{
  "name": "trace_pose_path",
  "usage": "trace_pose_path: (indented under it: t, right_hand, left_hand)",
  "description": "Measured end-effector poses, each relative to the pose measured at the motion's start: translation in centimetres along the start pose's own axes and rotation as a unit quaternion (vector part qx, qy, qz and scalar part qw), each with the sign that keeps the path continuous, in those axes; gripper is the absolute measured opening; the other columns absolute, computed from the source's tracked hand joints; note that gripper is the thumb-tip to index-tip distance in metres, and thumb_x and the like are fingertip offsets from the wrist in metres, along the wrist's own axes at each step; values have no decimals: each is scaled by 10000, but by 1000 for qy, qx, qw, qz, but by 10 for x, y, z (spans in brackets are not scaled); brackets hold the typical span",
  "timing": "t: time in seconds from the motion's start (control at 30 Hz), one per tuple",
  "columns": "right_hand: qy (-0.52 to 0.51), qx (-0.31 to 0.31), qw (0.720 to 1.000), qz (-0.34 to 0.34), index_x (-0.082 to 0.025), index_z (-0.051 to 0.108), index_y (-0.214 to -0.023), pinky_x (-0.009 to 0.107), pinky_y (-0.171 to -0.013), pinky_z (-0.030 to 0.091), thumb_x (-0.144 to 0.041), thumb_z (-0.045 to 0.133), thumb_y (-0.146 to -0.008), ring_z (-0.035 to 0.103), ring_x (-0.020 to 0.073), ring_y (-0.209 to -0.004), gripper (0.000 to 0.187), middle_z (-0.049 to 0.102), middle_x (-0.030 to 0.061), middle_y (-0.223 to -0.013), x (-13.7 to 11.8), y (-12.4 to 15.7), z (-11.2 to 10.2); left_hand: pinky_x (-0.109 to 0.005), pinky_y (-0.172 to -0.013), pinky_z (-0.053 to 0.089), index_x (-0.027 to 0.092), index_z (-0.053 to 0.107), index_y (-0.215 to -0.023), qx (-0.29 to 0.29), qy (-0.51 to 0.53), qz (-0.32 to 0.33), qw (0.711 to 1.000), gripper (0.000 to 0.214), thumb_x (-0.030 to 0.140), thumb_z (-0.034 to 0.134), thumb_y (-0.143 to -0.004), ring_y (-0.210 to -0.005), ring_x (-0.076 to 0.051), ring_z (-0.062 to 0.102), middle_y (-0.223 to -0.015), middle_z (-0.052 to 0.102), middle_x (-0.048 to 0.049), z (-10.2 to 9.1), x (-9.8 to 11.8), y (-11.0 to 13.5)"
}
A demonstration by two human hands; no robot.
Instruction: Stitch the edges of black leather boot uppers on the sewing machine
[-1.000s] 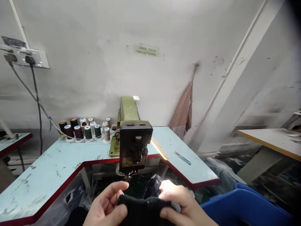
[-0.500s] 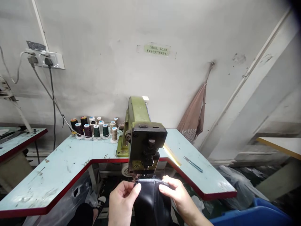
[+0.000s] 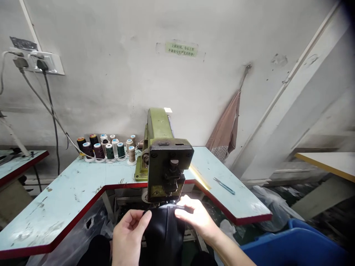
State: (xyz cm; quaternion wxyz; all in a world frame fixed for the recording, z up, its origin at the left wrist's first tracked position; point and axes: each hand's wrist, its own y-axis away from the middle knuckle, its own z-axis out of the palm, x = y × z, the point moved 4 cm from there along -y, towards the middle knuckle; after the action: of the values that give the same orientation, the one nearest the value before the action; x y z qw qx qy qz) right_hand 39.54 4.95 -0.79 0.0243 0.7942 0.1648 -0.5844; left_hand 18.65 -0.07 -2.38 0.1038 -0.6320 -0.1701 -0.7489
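A black, shiny leather-like piece [image 3: 162, 236] with a seam down its front hangs below the head of a green sewing machine [image 3: 161, 127]. Its top edge sits at the machine's working point, where the needle is hidden from me. My left hand [image 3: 130, 232] pinches the left end of that edge between thumb and fingers. On the right end, my right hand [image 3: 195, 218] grips the same edge, thumb on the near side. Bright light falls on the fingers of my right hand.
Several thread spools [image 3: 109, 149] stand on the pale blue table [image 3: 77, 184], left of the machine. Thread snips [image 3: 224, 186] and a yellow strip [image 3: 200, 176] lie on its right side. A blue bin [image 3: 294, 244] stands low at the right. A brown cloth [image 3: 226, 125] hangs on the wall.
The view has shifted a little, so everything sits slightly further left and up. Both hands keep hold of the black piece, its edge now closer in under the machine head.
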Motion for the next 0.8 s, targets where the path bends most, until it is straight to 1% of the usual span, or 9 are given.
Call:
trace_pose_path:
  t: [0.1, 0.23, 0.37, 0.57, 0.8]
  right_hand:
    - [-5, 1, 1000, -11, -189, 662, -694, 341, -803, 442, -463, 684, -771, 535, 201, -802, 286, 588, 21, -759, -7, -1, 8]
    - [9, 25, 999, -37, -196, 658, -673, 327, -746, 428, -443, 684, -773, 520, 189, -759, 267, 585, 10, -723, -11, 0, 15]
    - [4, 49, 997, -59, -208, 674, -681, 325, -733, 427, -427, 694, -775, 519, 188, -760, 239, 597, 10, -729, -11, 1, 21]
    - [-1, 72, 993, -96, -220, 696, -708, 337, -752, 444, -422, 729, -773, 547, 194, -778, 214, 626, 13, -742, -8, 2, 25]
    - [34, 99, 985, -136, -243, 730, -748, 353, -767, 437, -444, 734, -788, 565, 201, -784, 205, 658, 13, -746, -3, -1, 25]
  left_hand:
    - [-249, -626, 457, 157, 667, -686, 5, 22, -11, 1000, 438, 527, 848, -538, -652, -149, 530, -648, 607, 4, -8, -2, -4]
    - [-250, -616, 464, 154, 669, -695, 12, 43, -21, 999, 449, 505, 873, -503, -671, -156, 544, -666, 610, 0, -15, -2, -11]
    - [-237, -613, 460, 154, 667, -689, 14, 44, -27, 999, 461, 497, 887, -475, -686, -150, 526, -675, 607, 2, -20, -3, -18]
    - [-250, -627, 473, 167, 666, -710, 7, 47, -47, 998, 481, 528, 877, -472, -727, -164, 528, -709, 607, -2, -21, -7, -22]
    - [-256, -663, 483, 175, 684, -731, 8, 47, -40, 998, 480, 520, 885, -463, -726, -158, 538, -709, 625, 1, -20, -8, -27]
